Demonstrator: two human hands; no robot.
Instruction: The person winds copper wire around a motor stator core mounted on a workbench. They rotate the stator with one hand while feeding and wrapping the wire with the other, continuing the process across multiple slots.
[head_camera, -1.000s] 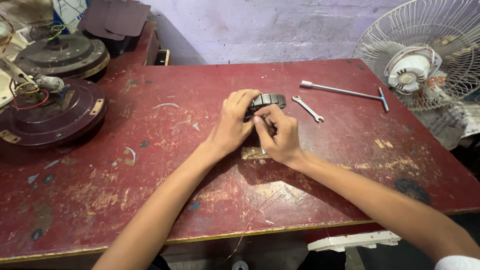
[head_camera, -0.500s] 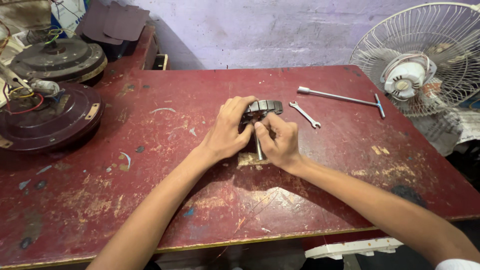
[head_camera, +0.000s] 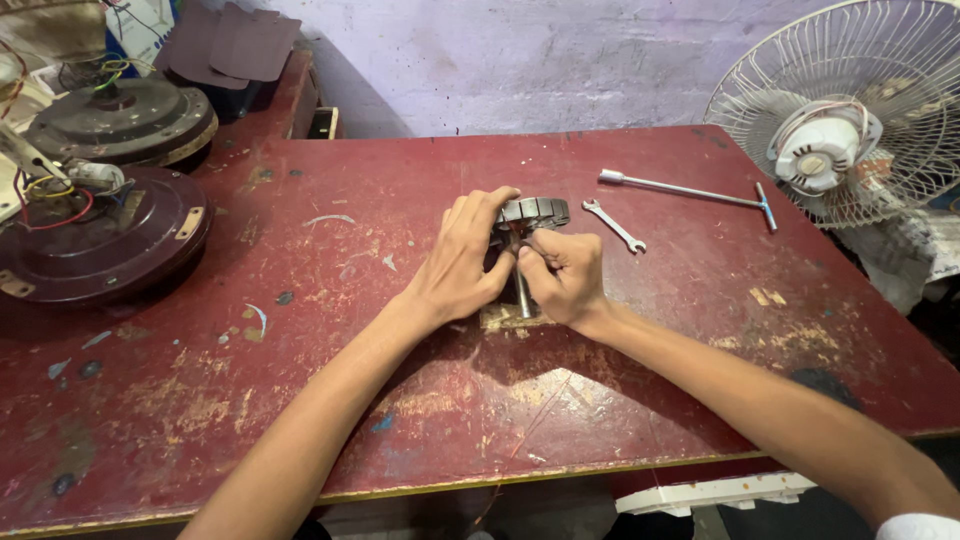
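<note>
- Two round fan motor housings are sitting at the left end of the red table (head_camera: 300, 400): a dark brown housing (head_camera: 100, 240) in front, with coloured wires lying on top, and a greyer housing (head_camera: 120, 118) standing just behind it.
- One left hand (head_camera: 462, 262) is curving narrowly over the left side of a single ribbed metal motor core (head_camera: 535, 211), its fingertips touching the core's top edge.
- The motor core is standing on edge near the middle of the table, between the two hands, and one metal shaft (head_camera: 522, 290) is pointing from it down toward the person.
- One right hand (head_camera: 568, 277) is closing tightly around that shaft just below the core, knuckles facing the left hand and nearly touching it.
- One small spanner (head_camera: 612, 224) is lying flat just to the right of the core, apart from both hands.
- One long T-handled socket wrench (head_camera: 690, 190) is lying further right, well apart from the hands.
- One white table fan (head_camera: 850, 110) with a wire cage is standing at the table's right edge.
</note>
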